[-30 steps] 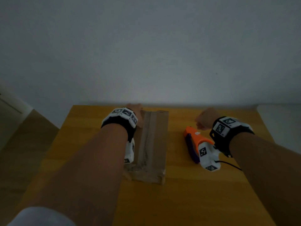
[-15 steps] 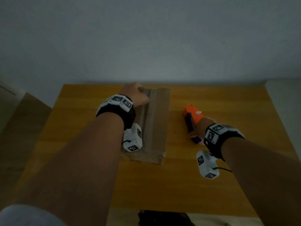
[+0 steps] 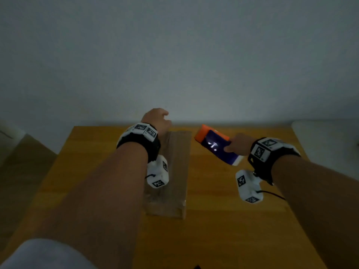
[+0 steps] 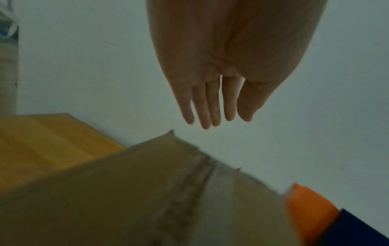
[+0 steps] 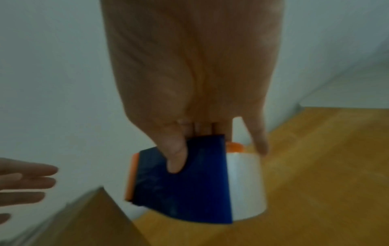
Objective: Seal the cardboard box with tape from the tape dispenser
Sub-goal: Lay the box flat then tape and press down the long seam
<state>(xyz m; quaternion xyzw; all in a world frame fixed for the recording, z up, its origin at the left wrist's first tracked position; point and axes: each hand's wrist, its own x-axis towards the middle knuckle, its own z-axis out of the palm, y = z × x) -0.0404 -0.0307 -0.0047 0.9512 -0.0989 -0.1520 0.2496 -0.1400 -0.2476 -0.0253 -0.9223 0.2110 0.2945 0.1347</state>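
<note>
Tape dispenser [image 3: 216, 146] is grasped in the right hand [image 3: 236, 145], lifted off the worktop [image 3: 223, 230], centre-right of frame. Cardboard box [image 3: 175, 171] lies just left, long axis running away from the camera. Left hand [image 3: 156, 120], fingers extended and empty, is held above its far end.

Each of your bare forearms wears a black wristband [image 3: 141, 144] topped with white blocks printed in black square markers. Below each wristband hangs a white camera pod [image 3: 158, 174] with a thin black cable; a pale sleeve [image 3: 38, 255] covers your left upper arm.
</note>
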